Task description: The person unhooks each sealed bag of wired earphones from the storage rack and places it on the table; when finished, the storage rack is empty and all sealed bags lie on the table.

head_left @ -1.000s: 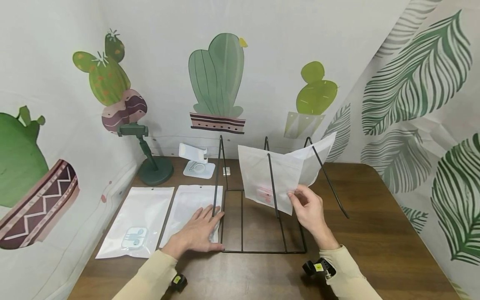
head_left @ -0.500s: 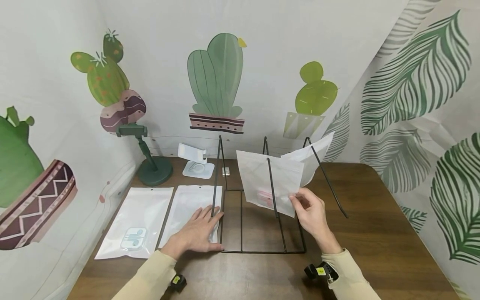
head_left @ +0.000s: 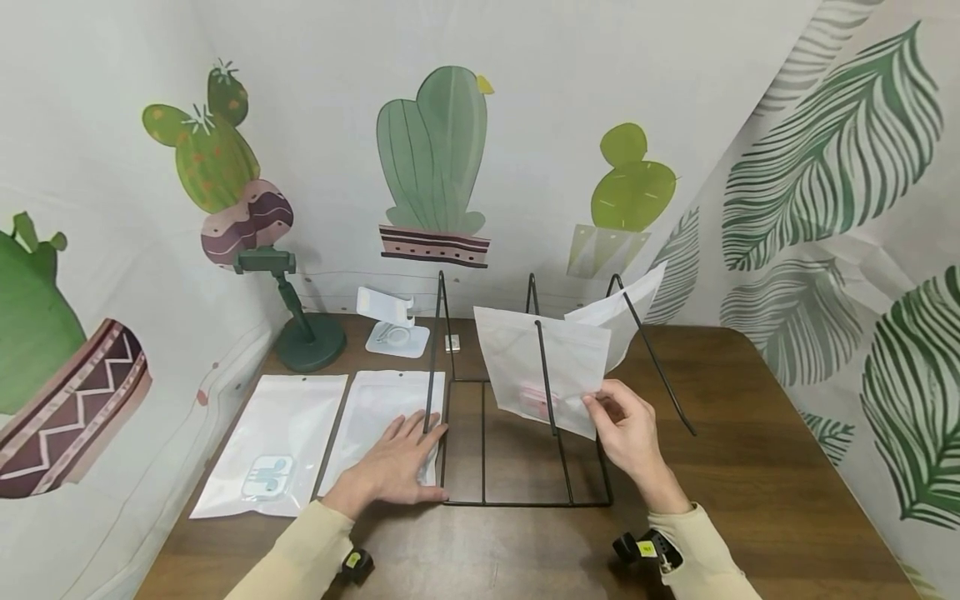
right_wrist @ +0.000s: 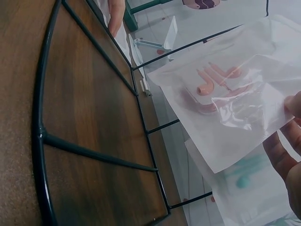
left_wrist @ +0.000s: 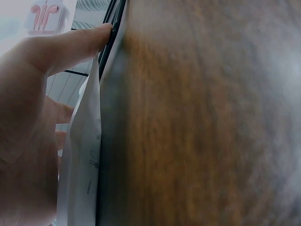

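Observation:
My right hand [head_left: 628, 433] pinches the lower right edge of a white pouch [head_left: 510, 350] with pink earphones [right_wrist: 221, 87] inside. This pouch hangs on the middle arm of a black wire rack [head_left: 483, 442], the arm poking through near its top edge. Behind it, a second white pouch [head_left: 618, 325] with something green in it hangs at the right arm. My left hand [head_left: 397, 467] rests with spread fingers across a flat white pouch [head_left: 382, 400] and the rack's left side. In the left wrist view its thumb [left_wrist: 89, 40] touches the black wire.
At the left lies another white pouch [head_left: 300, 417] showing light blue earphones. A dark green stand [head_left: 311, 342] and a white phone holder [head_left: 397, 337] stand toward the back wall. The rack's left arm [head_left: 435, 350] rises close to my left fingers.
The pouch with pink earphones has come lower, its top edge further down along the middle arm. My right hand has shifted slightly right and down with it. The left hand stays put.

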Action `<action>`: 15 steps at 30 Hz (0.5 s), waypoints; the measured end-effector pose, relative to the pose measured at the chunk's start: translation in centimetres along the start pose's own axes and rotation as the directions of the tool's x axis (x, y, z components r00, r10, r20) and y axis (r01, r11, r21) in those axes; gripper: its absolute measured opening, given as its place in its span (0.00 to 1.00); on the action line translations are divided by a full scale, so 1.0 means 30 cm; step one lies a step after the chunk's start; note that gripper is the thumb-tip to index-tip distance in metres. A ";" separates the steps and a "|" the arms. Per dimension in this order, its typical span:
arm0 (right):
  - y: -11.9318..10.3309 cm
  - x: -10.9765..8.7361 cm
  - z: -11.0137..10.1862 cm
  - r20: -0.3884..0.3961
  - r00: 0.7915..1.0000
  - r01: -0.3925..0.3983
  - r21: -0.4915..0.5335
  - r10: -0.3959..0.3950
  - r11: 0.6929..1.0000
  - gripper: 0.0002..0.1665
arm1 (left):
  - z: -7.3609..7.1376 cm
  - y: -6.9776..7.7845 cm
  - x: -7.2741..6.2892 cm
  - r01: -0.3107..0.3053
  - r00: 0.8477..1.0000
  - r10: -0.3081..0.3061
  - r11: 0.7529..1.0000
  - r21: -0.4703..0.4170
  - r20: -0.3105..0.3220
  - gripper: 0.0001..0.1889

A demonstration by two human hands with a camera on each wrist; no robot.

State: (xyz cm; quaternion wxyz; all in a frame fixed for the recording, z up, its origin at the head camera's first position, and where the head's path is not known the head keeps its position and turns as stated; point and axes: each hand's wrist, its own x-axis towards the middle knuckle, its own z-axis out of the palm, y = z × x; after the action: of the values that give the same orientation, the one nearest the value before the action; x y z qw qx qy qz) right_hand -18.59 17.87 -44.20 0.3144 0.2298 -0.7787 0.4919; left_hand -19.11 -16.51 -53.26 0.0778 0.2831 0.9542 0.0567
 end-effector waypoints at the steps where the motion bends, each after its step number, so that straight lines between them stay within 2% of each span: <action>1: 0.000 -0.001 -0.001 0.000 1.000 0.004 0.003 -0.004 1.000 0.14 | 0.000 0.000 0.000 0.000 1.000 0.000 1.000 0.002 0.001 0.56; 15: -0.009 -0.015 -0.014 0.005 0.999 0.033 -0.011 -0.033 0.999 0.15 | -0.002 0.004 0.000 -0.002 1.000 0.002 1.000 -0.002 -0.001 0.56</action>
State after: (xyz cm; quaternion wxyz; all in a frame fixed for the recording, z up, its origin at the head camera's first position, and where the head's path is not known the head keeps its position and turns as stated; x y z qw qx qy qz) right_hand -17.98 18.16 -44.23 0.3221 0.2421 -0.7782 0.4816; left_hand -19.07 -16.42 -53.18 0.0778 0.2842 0.9539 0.0579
